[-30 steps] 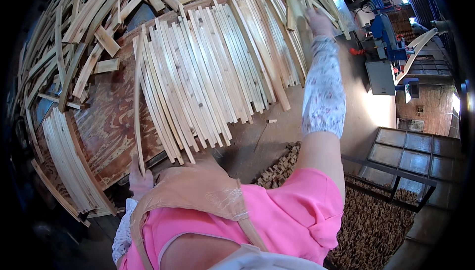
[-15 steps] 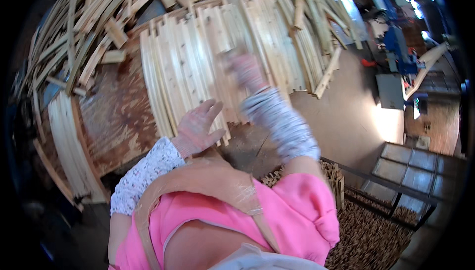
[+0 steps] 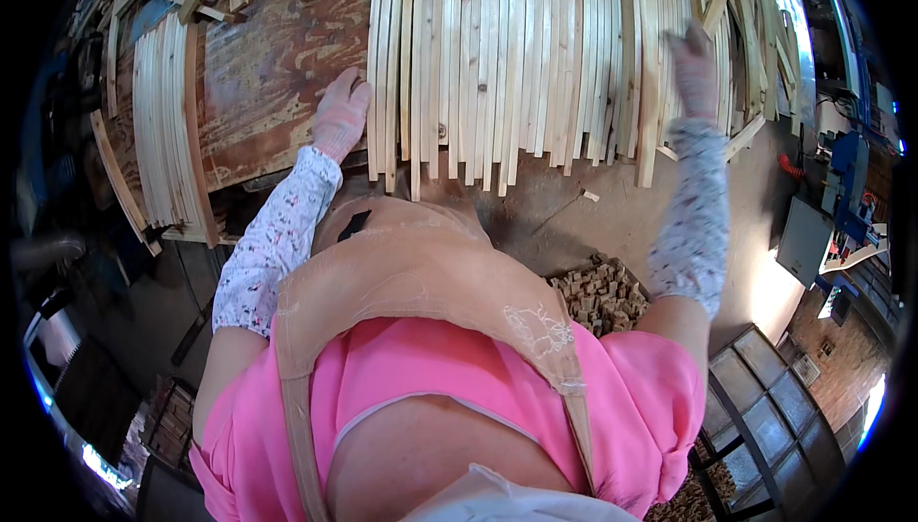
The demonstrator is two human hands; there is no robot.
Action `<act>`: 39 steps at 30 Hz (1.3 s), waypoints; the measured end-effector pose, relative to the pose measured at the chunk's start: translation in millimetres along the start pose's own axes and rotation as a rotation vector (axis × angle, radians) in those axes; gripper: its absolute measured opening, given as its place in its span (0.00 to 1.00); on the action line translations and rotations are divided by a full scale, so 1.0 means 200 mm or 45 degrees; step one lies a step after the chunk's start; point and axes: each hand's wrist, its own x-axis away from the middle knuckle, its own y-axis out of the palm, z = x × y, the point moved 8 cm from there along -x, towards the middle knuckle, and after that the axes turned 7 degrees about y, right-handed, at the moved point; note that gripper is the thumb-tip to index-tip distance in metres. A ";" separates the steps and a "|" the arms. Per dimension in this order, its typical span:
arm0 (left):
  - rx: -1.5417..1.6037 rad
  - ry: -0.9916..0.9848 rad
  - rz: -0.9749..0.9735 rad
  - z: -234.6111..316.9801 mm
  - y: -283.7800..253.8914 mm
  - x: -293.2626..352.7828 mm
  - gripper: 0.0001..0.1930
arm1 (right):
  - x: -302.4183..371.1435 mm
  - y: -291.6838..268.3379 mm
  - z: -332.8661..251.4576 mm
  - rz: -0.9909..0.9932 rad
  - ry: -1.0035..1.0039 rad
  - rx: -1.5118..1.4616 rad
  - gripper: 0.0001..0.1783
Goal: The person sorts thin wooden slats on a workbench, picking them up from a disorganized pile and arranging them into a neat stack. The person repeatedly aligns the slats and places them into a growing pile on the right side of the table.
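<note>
Pale wooden strips [image 3: 497, 63] lie side by side in a wide row across the workbench, their near ends uneven and some jutting past the edge. My left hand [image 3: 341, 116], in a pinkish glove, rests on the bench just left of the row, fingers stretched toward the outermost strip with nothing held. Over the right part of the row is my gloved right hand [image 3: 693, 68], near a longer strip [image 3: 650, 92]. Motion smears its fingers, so whether it grips a strip is unclear.
The stained plywood bench top [image 3: 268, 68] shows left of the row. A smaller bundle of strips [image 3: 161, 120] lies at its left end. Loose strips pile up at both far corners. Small wood blocks [image 3: 598, 294] stand packed below, by a metal-framed rack [image 3: 765, 398].
My view has shifted, with the row now nearer and straighter. The right hand has swung from mid-row to its right side. The left hand has moved off the strips' near ends onto the bench.
</note>
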 end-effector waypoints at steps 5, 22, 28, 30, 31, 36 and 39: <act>0.052 -0.085 -0.230 0.05 0.13 -0.02 0.38 | 0.80 0.64 0.01 -0.584 0.314 0.187 0.35; -0.601 0.733 0.286 0.58 0.00 -1.19 0.35 | 1.40 1.32 -0.64 -0.749 -0.035 -0.140 0.24; -0.592 0.343 0.050 0.74 -0.09 -1.79 0.36 | 1.40 1.41 -0.76 -0.726 -0.198 0.098 0.28; -0.406 0.328 -0.077 0.69 -0.04 -1.84 0.33 | 1.33 1.38 -0.76 -0.733 -0.199 0.183 0.31; -0.312 0.308 -0.130 0.63 -0.04 -1.86 0.33 | 1.28 1.36 -0.83 -0.668 -0.384 0.279 0.32; 0.076 0.592 -0.214 0.75 -0.17 -1.47 0.32 | 1.07 1.31 -1.10 -0.384 -1.167 0.685 0.37; 0.308 1.122 -0.169 0.86 -0.36 -1.20 0.16 | 1.02 1.38 -1.21 -0.238 -1.616 0.623 0.32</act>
